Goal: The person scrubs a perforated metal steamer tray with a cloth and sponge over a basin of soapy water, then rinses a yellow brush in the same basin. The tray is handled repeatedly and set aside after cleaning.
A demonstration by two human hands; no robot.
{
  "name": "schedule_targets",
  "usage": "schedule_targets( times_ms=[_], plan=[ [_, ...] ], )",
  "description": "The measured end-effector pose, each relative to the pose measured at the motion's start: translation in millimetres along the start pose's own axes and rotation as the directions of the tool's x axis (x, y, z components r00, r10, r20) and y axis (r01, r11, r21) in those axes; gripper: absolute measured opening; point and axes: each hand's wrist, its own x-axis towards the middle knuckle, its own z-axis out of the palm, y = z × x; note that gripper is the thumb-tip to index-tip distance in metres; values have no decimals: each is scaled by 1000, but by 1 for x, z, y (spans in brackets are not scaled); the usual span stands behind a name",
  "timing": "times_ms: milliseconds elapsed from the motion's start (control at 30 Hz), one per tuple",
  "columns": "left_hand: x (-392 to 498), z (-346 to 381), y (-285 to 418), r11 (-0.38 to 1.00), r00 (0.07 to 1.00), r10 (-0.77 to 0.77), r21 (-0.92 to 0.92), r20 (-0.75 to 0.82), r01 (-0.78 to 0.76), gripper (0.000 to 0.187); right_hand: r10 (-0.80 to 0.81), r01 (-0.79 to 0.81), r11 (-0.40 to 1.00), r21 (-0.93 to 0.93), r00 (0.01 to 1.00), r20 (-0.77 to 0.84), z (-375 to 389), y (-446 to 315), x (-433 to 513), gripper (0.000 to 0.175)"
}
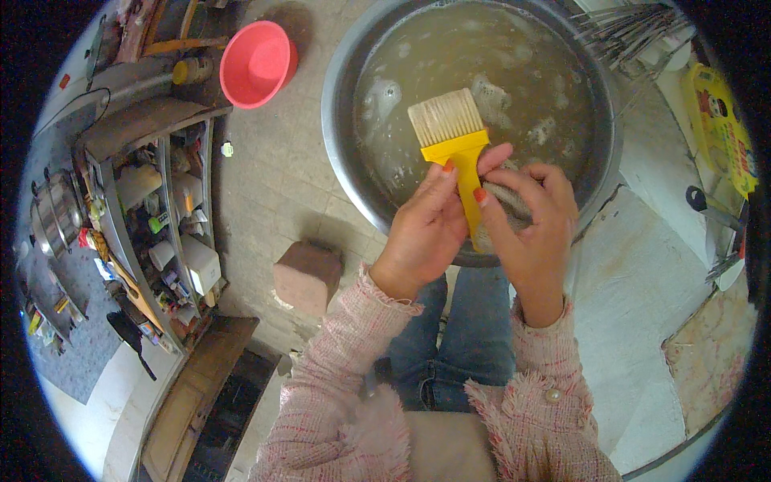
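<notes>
A flat brush with a yellow plastic handle [461,158] and pale bristles [447,116] is held over a wide metal basin [341,141]. My left hand [424,232] grips the handle just below the bristles, thumb on top. In my right hand [539,226] is a greyish wad [511,203], perhaps a cloth or scrubbing pad. That wad lies against the lower handle, and my right thumb touches the handle's edge. Murky water [415,66] with patches of foam fills much of the basin below. My fingers hide part of the wad and handle.
Left on the tiled floor are a pink plastic basin [259,66] and a brownish block [307,276]. A crowded shelf unit [165,199] stands beyond. To the right, thin metal utensils [632,36] reach the basin rim, near a yellow package [720,126] and a pale worktop [626,289].
</notes>
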Motion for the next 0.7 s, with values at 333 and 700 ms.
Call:
schedule_targets(
  times_ms=[333,700],
  plan=[
    [1,-1,-7,999,1000,-11,39,-1,11,46,-5,7,998,59,999,-40,6,2,2,17],
    [0,1,-4,999,998,-45,22,-39,45,47,-4,4,989,150,1000,-5,7,5,2,17]
  ],
)
